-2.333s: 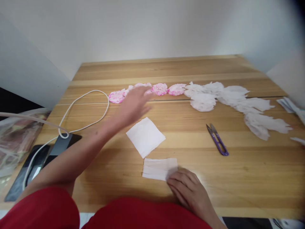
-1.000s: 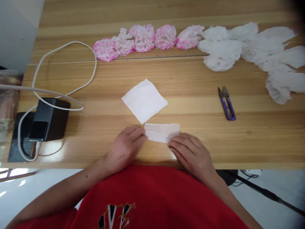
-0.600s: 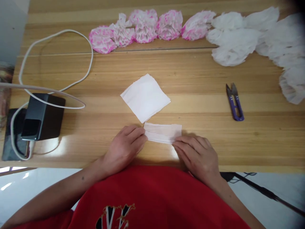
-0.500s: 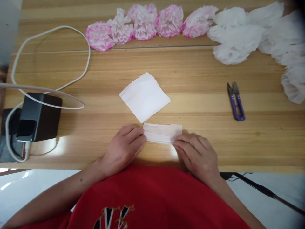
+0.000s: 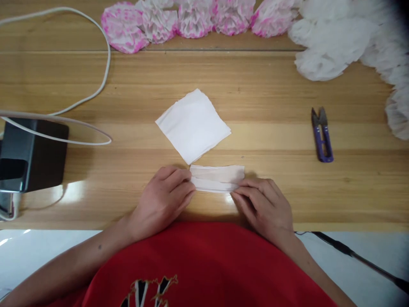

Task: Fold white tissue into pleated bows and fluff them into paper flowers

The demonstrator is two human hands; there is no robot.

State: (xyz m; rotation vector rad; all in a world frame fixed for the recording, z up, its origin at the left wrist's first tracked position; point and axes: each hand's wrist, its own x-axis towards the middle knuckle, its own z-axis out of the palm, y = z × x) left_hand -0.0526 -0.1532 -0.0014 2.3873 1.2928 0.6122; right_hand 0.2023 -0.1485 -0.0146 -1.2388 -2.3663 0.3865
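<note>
Left hand (image 5: 162,198) joined right hand (image 5: 266,204) at paper strip (image 5: 217,178): 1 | snips (image 5: 318,132): 1

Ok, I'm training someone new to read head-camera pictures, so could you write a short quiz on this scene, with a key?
1. True or false: the left hand and right hand both touch the folded white paper strip.
2. Which lies to the right of the flat white paper square?
A) glossy black box
B) purple-handled metal snips
C) looped white cable
3. Fill in: the leftmost ruffled paper flower is white tinged with ____.

Key: 1. True. 2. B. 3. Pink.
</note>
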